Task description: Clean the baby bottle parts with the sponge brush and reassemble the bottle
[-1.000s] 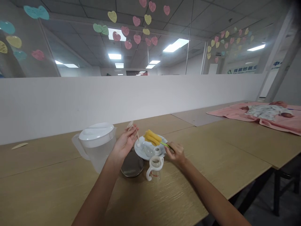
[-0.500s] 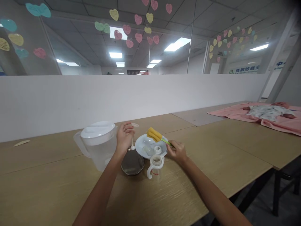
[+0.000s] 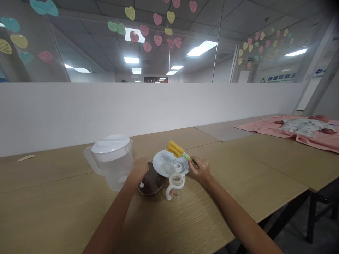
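Left hand [image 3: 139, 170]: lower centre of the frame, fingers curled down over the near-left edge of a dark round dish [image 3: 151, 184]. A small white-tipped piece [image 3: 142, 185] shows just below the fingers, over the dish; the hand appears closed on its stem, though the grip itself is hidden by the knuckles.

Right hand [image 3: 200, 170]: just right of centre, closed on the green handle of a bottle brush [image 3: 175, 149]. The brush's yellow sponge head points up and to the left, raised above the far rim of a white plate [image 3: 160, 157].

White plate: sits on the worktop [image 3: 238, 183] between the two hands, touching or just beside the dark dish. It carries a clear teat-like part [image 3: 167, 168] and a white ring [image 3: 178, 166].

Baby bottle [image 3: 174, 187]: clear, with white handles, standing upright and uncapped at the near edge of the plate, just beside the dish.

Pitcher [image 3: 112, 162]: clear with a white lid, upright, left of the left hand, near it but contact cannot be confirmed.

Far right of the frame: a pink blanket [image 3: 265, 125] on the adjoining worktop with a baby doll [image 3: 304, 125] lying on it. A white partition [image 3: 132, 109] runs behind the worktop.
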The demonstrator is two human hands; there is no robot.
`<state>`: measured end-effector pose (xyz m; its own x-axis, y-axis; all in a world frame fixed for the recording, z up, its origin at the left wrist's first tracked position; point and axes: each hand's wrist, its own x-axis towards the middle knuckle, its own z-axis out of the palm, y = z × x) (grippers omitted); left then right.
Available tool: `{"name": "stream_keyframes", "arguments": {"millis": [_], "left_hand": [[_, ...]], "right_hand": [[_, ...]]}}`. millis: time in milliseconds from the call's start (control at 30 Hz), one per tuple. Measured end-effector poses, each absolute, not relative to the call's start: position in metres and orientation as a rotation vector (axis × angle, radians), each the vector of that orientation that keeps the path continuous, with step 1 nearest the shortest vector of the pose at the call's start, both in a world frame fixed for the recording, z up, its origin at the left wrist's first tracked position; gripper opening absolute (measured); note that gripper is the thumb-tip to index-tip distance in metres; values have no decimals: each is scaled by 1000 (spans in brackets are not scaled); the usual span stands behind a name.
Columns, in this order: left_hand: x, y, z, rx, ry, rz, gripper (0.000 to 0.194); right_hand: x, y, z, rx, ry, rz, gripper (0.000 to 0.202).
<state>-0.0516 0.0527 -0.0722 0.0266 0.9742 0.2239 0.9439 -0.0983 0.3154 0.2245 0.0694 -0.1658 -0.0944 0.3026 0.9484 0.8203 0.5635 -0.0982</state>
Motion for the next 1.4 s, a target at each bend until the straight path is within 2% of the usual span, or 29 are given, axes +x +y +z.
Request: {"name": "stream_keyframes", "arguments": {"millis": [67, 200, 433, 667, 867, 1000, 1167, 1400], "left_hand": [[-48, 51, -69, 2236, 2087, 510, 16], [-29, 46, -62, 2338, 2061, 452, 24], [9, 35, -76, 2549, 1610, 428, 26], [15, 43, -92, 2433, 1694, 487, 27], [15, 48, -99, 2322, 1673, 676, 23], [12, 51, -96, 2233, 1600, 877, 30], [-1, 56, -73, 2044, 1484, 1132, 29], [-18, 50, -35, 1545, 1042, 1503, 28]], "right_hand": [[224, 69, -164, -899, -1654, -603, 19], [224, 69, -162, -878, -1665, -621, 17], [224, 70, -164, -907, -1670, -610, 17], [224, 70, -163, -890, -1669, -595, 16], [223, 70, -163, -888, -1660, -609, 15], [224, 70, -164, -885, -1653, -612, 15], [224, 71, -164, -914, -1630, -611, 15], [224, 69, -163, -949, -1593, -584, 16]]}}
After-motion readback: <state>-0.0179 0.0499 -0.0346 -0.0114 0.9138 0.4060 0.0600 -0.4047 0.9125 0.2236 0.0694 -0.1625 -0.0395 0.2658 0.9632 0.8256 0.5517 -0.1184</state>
